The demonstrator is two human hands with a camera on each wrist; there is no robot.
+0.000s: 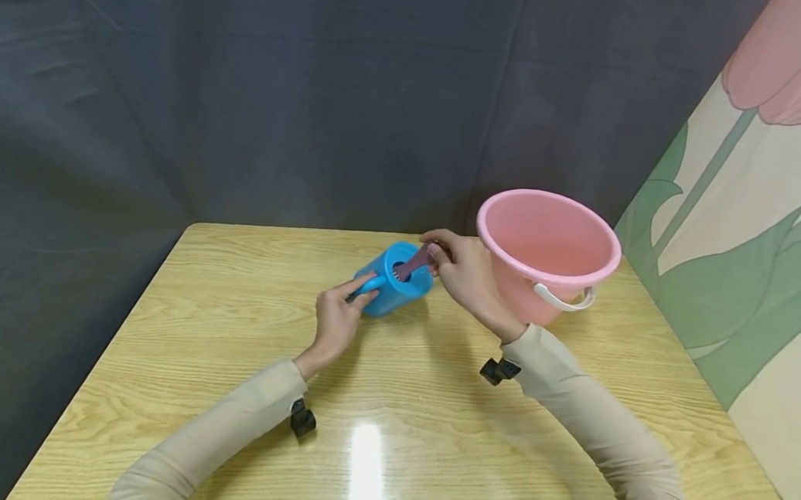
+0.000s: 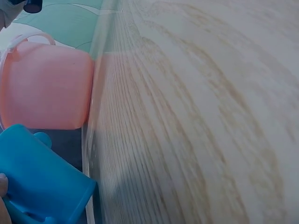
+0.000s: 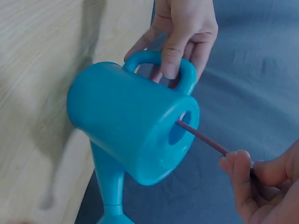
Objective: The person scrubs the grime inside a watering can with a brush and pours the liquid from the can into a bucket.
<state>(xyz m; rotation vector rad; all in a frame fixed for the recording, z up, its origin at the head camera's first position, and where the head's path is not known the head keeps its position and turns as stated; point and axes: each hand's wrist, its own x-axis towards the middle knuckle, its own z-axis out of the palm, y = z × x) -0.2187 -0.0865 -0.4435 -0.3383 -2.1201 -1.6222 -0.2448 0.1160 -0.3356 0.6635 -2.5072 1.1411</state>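
Note:
A blue toy watering can (image 1: 388, 299) is held tilted over the table, its round opening turned toward the right hand. My left hand (image 1: 337, 317) grips its loop handle, thumb over the loop and fingers through it in the right wrist view. The spout (image 3: 108, 179) points away on the side opposite the handle. With thumb and fingertips, my right hand (image 1: 467, 276) pinches a thin mauve brush (image 1: 415, 263). Pale bristles show at the opening's edge in the head view; the rest of the brush's end is hidden inside the can.
Just right of the right hand stands a pink bucket (image 1: 545, 279) with a white handle (image 1: 564, 299). Everything is on a light wooden table (image 1: 241, 332). A dark curtain (image 1: 313, 104) hangs behind it, and a tulip-patterned wall (image 1: 742, 251) borders the right side.

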